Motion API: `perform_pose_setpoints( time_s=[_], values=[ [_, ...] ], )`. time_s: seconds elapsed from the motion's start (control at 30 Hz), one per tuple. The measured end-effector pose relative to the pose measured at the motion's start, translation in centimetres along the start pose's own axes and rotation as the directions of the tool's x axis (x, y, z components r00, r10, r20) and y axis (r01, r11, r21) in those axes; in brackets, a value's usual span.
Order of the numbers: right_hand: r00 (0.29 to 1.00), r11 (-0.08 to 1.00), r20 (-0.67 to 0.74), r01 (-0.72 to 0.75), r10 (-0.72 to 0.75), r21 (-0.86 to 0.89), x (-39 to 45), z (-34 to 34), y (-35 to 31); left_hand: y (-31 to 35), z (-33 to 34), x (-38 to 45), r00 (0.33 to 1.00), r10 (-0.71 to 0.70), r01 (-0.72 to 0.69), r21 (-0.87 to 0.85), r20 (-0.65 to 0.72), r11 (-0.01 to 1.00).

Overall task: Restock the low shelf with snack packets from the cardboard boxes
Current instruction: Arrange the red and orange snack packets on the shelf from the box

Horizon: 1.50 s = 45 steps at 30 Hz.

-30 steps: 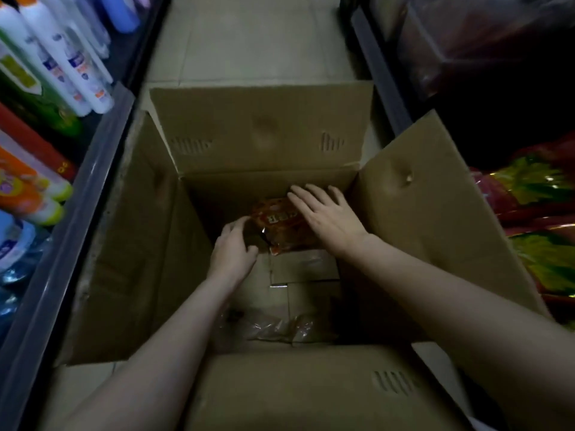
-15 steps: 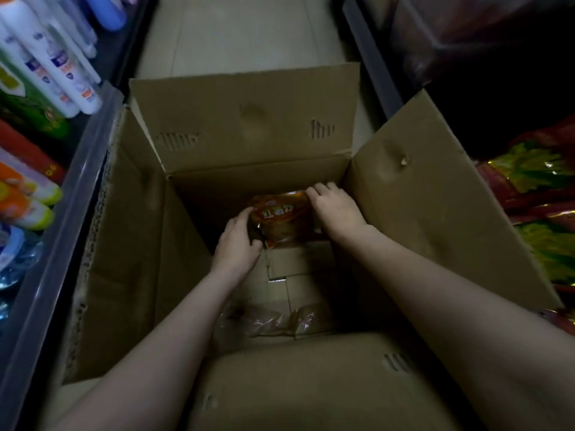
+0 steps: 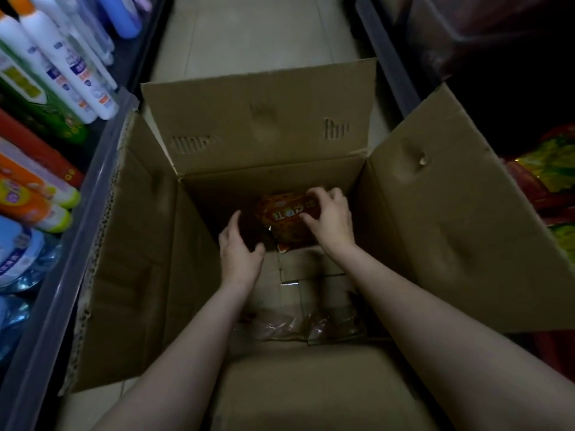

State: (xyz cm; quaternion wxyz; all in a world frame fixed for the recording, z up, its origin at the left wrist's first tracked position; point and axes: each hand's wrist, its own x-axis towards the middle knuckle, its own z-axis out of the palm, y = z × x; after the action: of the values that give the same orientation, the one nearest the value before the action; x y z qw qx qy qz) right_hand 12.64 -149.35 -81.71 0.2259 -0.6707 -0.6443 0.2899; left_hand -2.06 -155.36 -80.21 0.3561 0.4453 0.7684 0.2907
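Open cardboard box (image 3: 460, 219) sits on tiled aisle floor (image 3: 249, 35) between shelves (image 3: 62, 244).

A shop aisle: shelved cleaning bottles (image 3: 71, 66) at nine o'clock, snack packets (image 3: 550, 169) at three, an open cardboard box (image 3: 264, 119) on the tiled floor (image 3: 249, 35) between.

The cardboard box (image 3: 264, 119) is plain brown. The snack packet (image 3: 287, 217) inside it is orange-red with yellow characters. At the upper left of the frame, the bottles (image 3: 67, 65) are white with blue labels. At the right edge, the packets (image 3: 553, 172) are red and yellow-green.
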Motion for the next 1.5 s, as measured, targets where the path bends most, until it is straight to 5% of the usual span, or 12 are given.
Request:
perform_pose_setpoints(
  time_s=[0.1, 0.27, 0.5, 0.63, 0.73, 0.83, 0.97, 1.17, 1.27, 1.4, 1.5],
  values=[
    [0.981, 0.960, -0.045, -0.175, 0.189, 0.221, 0.7, -0.2, 0.0, 0.3, -0.3, 1.3, 0.999, -0.048, 0.047, -0.032, -0.021, 0.998],
    [0.938, 0.785, 0.084, -0.329, 0.337, 0.525, 1.4, 0.7, 1.1, 0.9, 1.2, 4.9, 0.990, -0.138, 0.134, -0.140, -0.022, 0.981],
    [0.954, 0.910, 0.131, -0.296, 0.269, 0.291, 1.5, -0.9, 2.1, 1.7, 4.1, 4.0, 0.977, -0.170, 0.143, -0.196, -0.129, 0.970],
    [0.960, 0.949, 0.170, -0.255, 0.224, 0.184, -0.8, -5.9, -0.4, 5.2, 2.2, 1.9, 0.982, 0.076, -0.110, -0.196, -0.173, 0.975],
    [0.996, 0.995, 0.045, -0.079, 0.077, 0.057, -3.9, -11.9, -3.9, 10.3, -0.5, -1.4, 0.886, 0.384, -0.436, -0.180, -0.260, 0.882],
    [0.982, 0.971, -0.171, -0.042, 0.084, 0.235, -7.6, -18.5, -6.0, 15.7, -2.3, -4.9, 0.796, 0.545, -0.605, -0.340, -0.263, 0.720],
    [0.925, 0.797, -0.303, 0.000, 0.230, 0.603, -13.6, -26.0, -5.7, 22.4, -1.7, -11.2, 0.759, 0.639, -0.595, -0.536, -0.128, 0.600],
    [0.804, 0.632, -0.439, 0.104, 0.401, 0.768, -24.9, -36.3, -1.8, 33.2, 1.8, -24.0, 0.593, 0.805, -0.572, -0.705, -0.003, 0.419],
    [0.683, 0.605, -0.523, 0.146, 0.511, 0.782, -32.3, -41.5, 1.4, 36.1, 6.6, -31.5, 0.511, 0.839, -0.481, -0.747, 0.186, 0.459],
    [0.482, 0.631, -0.561, 0.021, 0.673, 0.775, -42.6, -44.4, 8.4, 33.9, 14.3, -40.6, 0.319, 0.824, -0.490, -0.663, 0.468, 0.566],
    [0.365, 0.544, -0.496, -0.033, 0.788, 0.839, -48.4, -43.6, 13.5, 30.1, 19.4, -44.9, 0.168, 0.706, -0.536, -0.538, 0.688, 0.651]
  ],
)
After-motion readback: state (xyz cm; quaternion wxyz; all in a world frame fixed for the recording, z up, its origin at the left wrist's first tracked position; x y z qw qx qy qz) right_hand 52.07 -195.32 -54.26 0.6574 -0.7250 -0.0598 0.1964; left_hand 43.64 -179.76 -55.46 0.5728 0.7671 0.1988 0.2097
